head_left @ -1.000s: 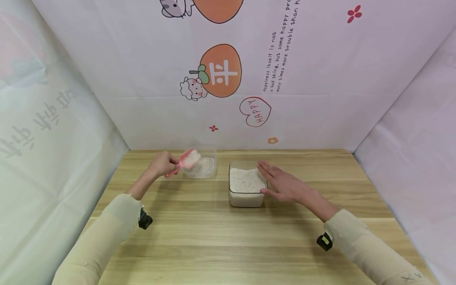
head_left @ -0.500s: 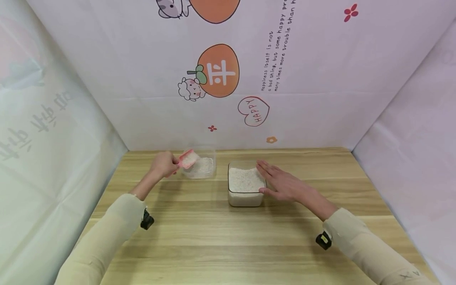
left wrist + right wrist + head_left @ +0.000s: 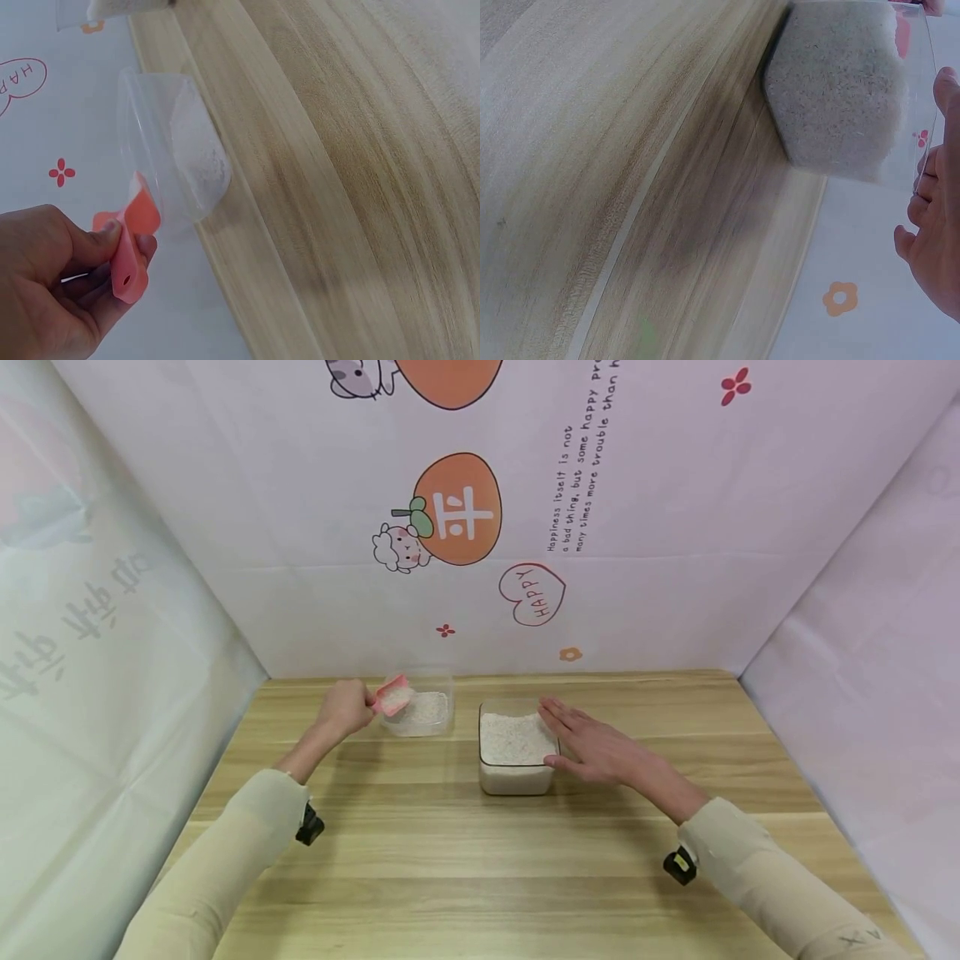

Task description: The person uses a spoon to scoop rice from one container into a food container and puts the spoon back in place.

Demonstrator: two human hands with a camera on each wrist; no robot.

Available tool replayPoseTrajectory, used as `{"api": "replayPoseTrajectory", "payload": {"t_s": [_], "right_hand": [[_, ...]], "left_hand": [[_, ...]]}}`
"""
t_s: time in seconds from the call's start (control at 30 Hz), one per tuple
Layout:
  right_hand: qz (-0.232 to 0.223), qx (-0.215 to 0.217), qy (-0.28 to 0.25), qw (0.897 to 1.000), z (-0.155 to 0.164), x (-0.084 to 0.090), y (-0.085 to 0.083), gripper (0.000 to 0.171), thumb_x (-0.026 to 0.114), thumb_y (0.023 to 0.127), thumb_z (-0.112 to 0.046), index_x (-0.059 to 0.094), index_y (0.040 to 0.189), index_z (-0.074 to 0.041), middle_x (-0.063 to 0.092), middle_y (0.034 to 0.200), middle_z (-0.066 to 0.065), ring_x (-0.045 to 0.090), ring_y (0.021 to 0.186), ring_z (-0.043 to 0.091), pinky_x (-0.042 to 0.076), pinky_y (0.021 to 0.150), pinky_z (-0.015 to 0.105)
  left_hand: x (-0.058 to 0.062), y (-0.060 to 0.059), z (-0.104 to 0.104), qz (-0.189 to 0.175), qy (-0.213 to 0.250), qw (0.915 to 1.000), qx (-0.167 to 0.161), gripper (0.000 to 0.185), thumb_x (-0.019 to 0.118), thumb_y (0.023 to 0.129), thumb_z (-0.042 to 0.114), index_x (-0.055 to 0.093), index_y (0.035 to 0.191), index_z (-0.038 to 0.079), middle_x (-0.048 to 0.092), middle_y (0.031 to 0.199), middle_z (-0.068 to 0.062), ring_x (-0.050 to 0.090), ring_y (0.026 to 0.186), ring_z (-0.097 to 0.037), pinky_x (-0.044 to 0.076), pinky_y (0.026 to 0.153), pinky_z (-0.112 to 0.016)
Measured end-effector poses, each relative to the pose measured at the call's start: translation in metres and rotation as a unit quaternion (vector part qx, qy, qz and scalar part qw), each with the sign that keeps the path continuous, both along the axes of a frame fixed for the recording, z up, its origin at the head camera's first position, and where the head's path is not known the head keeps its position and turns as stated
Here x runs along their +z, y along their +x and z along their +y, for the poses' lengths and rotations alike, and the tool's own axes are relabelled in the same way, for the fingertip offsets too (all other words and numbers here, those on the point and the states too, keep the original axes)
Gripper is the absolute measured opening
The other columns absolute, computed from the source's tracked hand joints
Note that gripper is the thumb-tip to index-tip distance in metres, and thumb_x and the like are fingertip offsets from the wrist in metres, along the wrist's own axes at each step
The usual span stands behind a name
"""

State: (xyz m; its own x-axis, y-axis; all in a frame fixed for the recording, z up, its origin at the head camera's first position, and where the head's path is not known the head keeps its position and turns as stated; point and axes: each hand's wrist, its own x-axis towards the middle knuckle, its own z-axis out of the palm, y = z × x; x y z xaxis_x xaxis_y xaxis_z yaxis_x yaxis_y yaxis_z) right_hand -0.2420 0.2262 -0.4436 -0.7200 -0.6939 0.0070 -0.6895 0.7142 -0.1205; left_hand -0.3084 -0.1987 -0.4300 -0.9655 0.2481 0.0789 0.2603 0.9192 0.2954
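Tipped further since a second ago, the pink scoop point(image 3: 392, 696) pinched in my left hand point(image 3: 343, 707) hangs over the small clear tub point(image 3: 420, 713) of rice. My right hand point(image 3: 596, 748), fingers straight and together, rests against the fuller rice box point(image 3: 517, 751) on the table point(image 3: 465, 860).

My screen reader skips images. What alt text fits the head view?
A left hand holds a pink scoop over a small clear tub, while the right hand rests flat against a fuller tub on a wooden table.
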Motion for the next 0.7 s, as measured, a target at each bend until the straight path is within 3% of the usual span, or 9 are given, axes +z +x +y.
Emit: {"api": "replayPoseTrajectory", "payload": {"t_s": [0.47,0.7], "right_hand": [[-0.006,-0.004,0.005,1.0,-0.001,0.0,-0.001,0.08,0.044,0.103,-0.049,0.015,0.157,0.002,0.01,0.166,0.019,0.015,0.154,0.033,0.023,0.122,0.05],[0.0,0.002,0.004,1.0,0.0,-0.001,-0.002,0.08,0.044,0.103,-0.049,0.015,0.157,0.003,0.01,0.166,0.02,0.016,0.154,0.034,0.024,0.121,0.051]], "left_hand": [[-0.002,-0.001,0.006,0.031,-0.037,0.9988,-0.003,0.039,0.054,0.07,-0.007,0.03,0.052,0.017,0.028,0.055,0.005,0.028,0.057,-0.014,0.022,0.053,-0.029],[-0.002,-0.001,0.012,0.047,-0.061,0.9971,-0.005,0.036,0.057,0.071,-0.008,0.038,0.053,0.015,0.041,0.057,0.001,0.037,0.06,-0.018,0.033,0.054,-0.033]]}}
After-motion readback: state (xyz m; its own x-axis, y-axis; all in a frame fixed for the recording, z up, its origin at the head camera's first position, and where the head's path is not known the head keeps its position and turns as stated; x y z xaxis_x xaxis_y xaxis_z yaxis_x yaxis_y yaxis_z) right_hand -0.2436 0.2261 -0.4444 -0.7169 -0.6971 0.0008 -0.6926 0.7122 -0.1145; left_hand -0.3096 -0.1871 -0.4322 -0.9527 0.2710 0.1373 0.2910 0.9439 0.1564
